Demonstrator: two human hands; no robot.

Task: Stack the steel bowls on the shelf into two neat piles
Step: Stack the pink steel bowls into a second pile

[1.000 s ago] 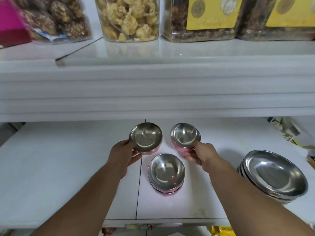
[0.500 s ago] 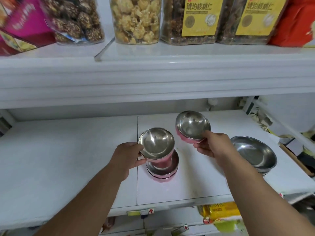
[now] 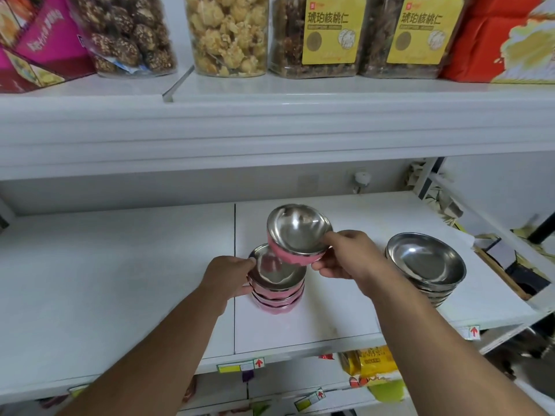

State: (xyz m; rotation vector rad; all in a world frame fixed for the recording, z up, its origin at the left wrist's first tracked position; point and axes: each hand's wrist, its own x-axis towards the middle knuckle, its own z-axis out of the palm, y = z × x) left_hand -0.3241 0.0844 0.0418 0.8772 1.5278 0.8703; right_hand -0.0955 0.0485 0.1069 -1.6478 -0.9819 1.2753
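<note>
A pile of small pink-sided steel bowls (image 3: 277, 291) stands on the white shelf (image 3: 120, 280) near its middle seam. My left hand (image 3: 231, 274) grips the pile's top bowl at its left rim. My right hand (image 3: 345, 256) holds another pink-sided steel bowl (image 3: 297, 232) tilted in the air, just above and right of the pile, its lower edge over the top bowl. To the right sits a second pile of wider plain steel bowls (image 3: 426, 265).
The upper shelf (image 3: 270, 124) overhangs the work area, carrying snack jars (image 3: 228, 34) and boxes. Cardboard and clutter (image 3: 495, 259) lie at the shelf's right end. Snack packets (image 3: 372, 361) sit on the shelf below.
My left hand has set its bowl down onto the pink pile. My right hand has brought its bowl leftward, above the pile. The camera has tilted up.
</note>
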